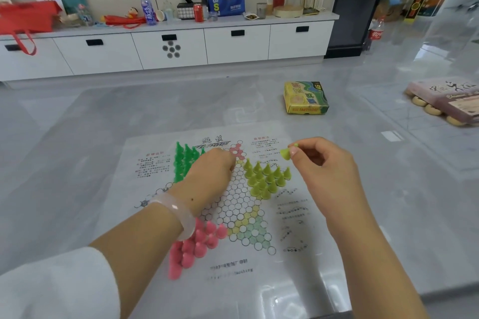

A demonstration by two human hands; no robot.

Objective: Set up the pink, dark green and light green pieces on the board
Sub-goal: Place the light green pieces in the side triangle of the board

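Nearing completion: pink pieces (197,243), dark green pieces (184,160) and light green pieces (267,179) stand on the board (298,228). Right hand (326,163) pinches one last light green piece (286,154) above it; left hand (210,171) rests curled, its grip hidden.

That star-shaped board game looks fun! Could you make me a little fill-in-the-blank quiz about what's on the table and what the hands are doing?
1. The right hand pinches a single ____ green piece above the board.
2. The cluster of pieces nearest the person, beside the left wrist, is coloured ____.
3. The left hand wears a pale ____ at the wrist.
4. Beyond the board on the table lies a mostly ____ box.

Missing words: light; pink; bracelet; yellow
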